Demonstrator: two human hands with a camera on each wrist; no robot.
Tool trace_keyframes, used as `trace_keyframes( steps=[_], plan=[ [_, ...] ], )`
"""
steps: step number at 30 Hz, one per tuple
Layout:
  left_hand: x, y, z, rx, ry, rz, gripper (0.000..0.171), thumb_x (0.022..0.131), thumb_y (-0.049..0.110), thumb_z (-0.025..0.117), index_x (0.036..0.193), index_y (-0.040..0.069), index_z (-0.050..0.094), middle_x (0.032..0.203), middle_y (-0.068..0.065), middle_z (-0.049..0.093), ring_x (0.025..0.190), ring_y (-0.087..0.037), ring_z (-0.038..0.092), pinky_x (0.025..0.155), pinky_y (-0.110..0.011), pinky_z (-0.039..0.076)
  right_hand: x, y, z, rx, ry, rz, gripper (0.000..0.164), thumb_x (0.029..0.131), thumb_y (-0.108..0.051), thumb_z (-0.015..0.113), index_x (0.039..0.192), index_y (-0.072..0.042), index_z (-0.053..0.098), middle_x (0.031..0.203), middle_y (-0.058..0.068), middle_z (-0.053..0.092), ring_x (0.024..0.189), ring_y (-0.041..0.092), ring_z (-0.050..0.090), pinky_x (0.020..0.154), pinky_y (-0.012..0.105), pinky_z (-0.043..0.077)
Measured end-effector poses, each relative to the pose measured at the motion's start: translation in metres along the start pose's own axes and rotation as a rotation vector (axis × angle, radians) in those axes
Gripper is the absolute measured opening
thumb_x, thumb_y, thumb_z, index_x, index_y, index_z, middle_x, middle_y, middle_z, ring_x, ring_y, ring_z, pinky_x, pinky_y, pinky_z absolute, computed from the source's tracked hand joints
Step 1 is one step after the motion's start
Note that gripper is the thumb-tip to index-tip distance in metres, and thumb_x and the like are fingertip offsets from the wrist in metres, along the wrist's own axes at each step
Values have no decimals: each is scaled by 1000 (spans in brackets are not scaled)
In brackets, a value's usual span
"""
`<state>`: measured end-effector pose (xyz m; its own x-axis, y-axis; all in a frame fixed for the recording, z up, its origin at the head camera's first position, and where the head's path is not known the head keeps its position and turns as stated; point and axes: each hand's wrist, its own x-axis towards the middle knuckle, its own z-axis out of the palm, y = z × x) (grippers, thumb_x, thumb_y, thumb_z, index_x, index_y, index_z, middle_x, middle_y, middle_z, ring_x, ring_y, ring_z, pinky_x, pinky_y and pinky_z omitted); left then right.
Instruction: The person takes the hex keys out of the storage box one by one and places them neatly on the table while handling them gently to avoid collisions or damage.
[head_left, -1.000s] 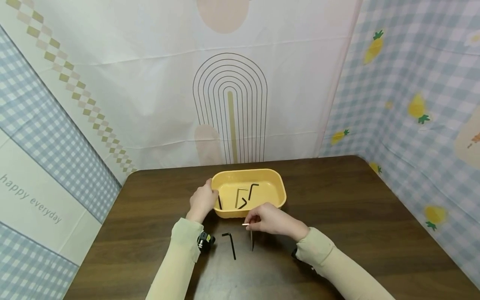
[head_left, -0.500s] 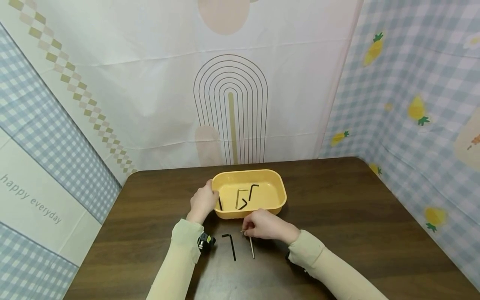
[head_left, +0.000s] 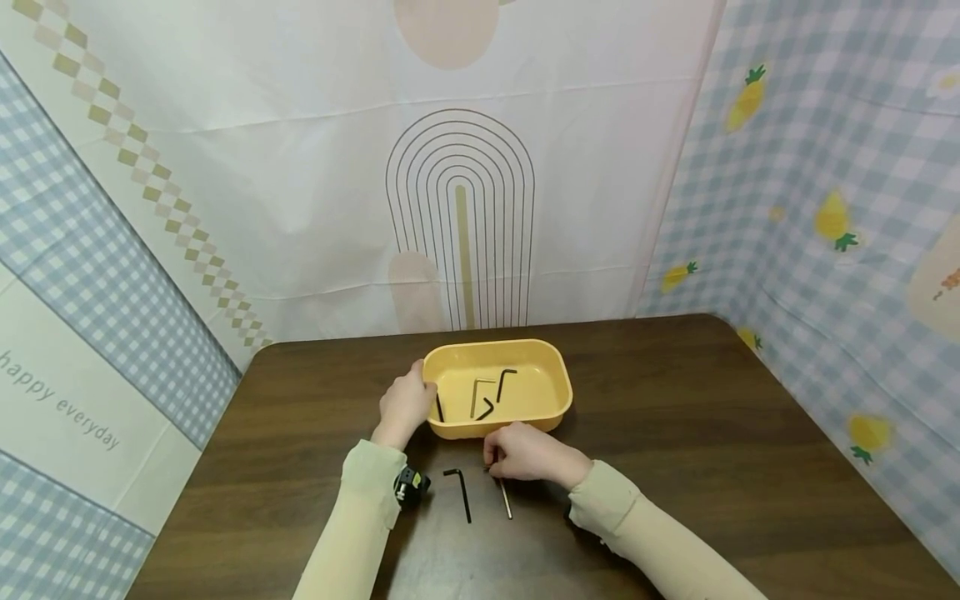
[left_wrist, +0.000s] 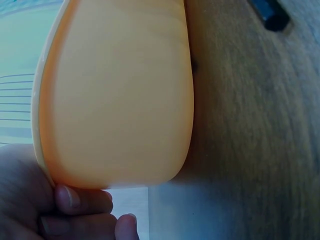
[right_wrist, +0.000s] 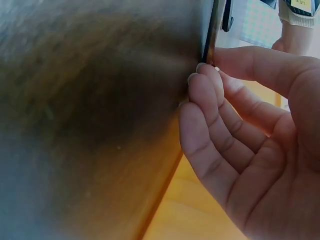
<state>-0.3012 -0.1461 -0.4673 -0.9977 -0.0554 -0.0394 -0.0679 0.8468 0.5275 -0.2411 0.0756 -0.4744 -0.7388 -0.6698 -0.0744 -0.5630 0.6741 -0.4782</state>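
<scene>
My left hand (head_left: 405, 404) grips the left end of a yellow plastic tray (head_left: 536, 392). In the left wrist view its fingers (left_wrist: 82, 200) curl at the edge of the tray's wall (left_wrist: 120, 90). In front of the tray, my right hand (head_left: 528, 452) pinches a metallic hex key (head_left: 506, 500) near its bend, which the fingers mostly hide. The long arm of this key slants along the tabletop toward me. Close up in the right wrist view, thumb and fingertips meet on the hex key (right_wrist: 215, 30). To its left lies a black hex key (head_left: 465, 496), roughly parallel.
Inside the tray are several hex keys: a brass-coloured one (head_left: 475, 398) and black ones, including one near the middle (head_left: 500, 387). A dark wooden table (head_left: 675, 400) carries everything. Patterned cloth (head_left: 322, 192) hangs behind it and along the sides.
My right hand has moved down and slightly left, bringing the metallic hex key from upright to nearly flat on the table. The left hand and the tray stay put.
</scene>
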Motion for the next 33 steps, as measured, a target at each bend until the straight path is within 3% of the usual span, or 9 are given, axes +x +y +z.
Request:
trace_keyframes(
  steps=[14, 33],
  plan=[
    [-1, 0, 0, 12, 2, -1, 56, 103, 23, 49, 154, 5, 38, 77, -8, 63, 56, -20, 57, 53, -34, 42, 0, -2, 2, 13, -15, 41, 14, 85, -12, 77, 80, -18, 65, 69, -12, 57, 61, 4, 51, 63, 25, 45],
    [1, -1, 3, 18, 9, 2, 55, 103, 24, 48, 154, 6, 38, 81, -10, 65, 56, -20, 57, 54, -35, 43, -3, 2, 7, 44, -15, 32, 13, 89, -15, 74, 85, -19, 62, 69, -11, 55, 59, 4, 49, 61, 25, 44]
  ],
)
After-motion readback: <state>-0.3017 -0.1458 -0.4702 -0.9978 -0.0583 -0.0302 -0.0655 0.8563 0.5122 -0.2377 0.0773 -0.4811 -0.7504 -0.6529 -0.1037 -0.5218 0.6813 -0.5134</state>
